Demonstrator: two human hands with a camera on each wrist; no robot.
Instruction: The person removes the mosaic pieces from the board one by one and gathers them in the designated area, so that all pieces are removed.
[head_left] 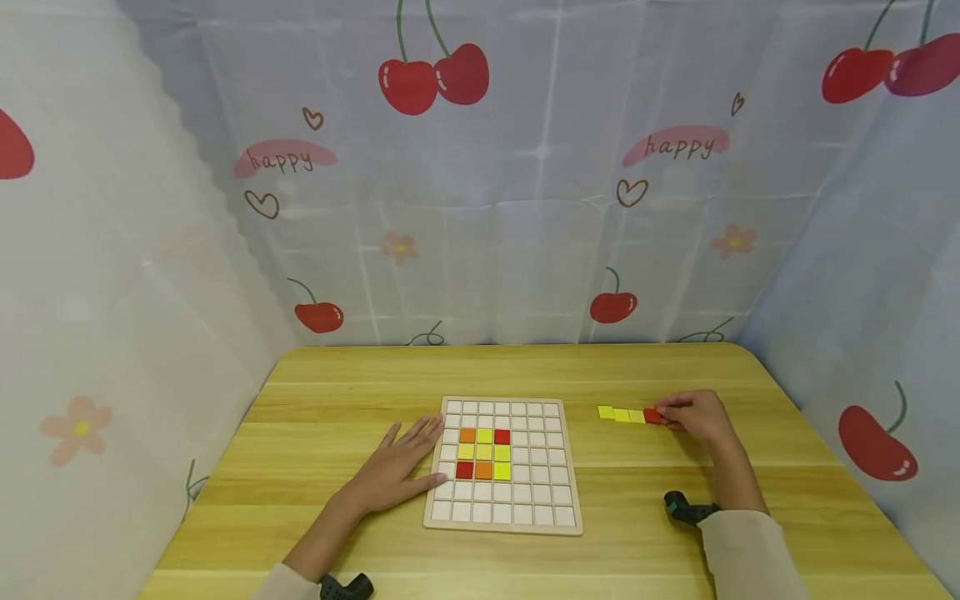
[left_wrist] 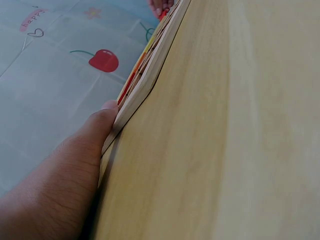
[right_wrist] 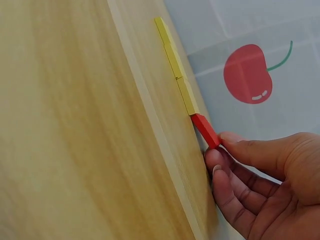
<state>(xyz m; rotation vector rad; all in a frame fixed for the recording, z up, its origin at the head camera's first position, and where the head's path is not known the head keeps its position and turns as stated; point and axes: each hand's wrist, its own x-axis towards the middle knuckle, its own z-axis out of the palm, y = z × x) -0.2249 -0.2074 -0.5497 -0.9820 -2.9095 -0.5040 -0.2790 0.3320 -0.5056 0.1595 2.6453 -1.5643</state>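
My right hand (head_left: 697,414) pinches a red square tile (right_wrist: 206,131) between thumb and fingertips. The tile meets the end of a short row of three yellow tiles (head_left: 621,414) on the table, right of the wooden grid board (head_left: 525,529). Spread flat at the board's left side is my left hand (head_left: 393,472), its thumb tip on the board's edge in the left wrist view. Left of the board's middle, red, orange and yellow tiles (head_left: 483,452) form a three-by-three block; white squares surround it.
The board and the loose tiles lie on a light wooden table (head_left: 630,550). A pale curtain (head_left: 525,250) printed with cherries hangs behind the table and along both sides. A dark wrist device (head_left: 686,508) sits at the right wrist, another (head_left: 347,587) at the left.
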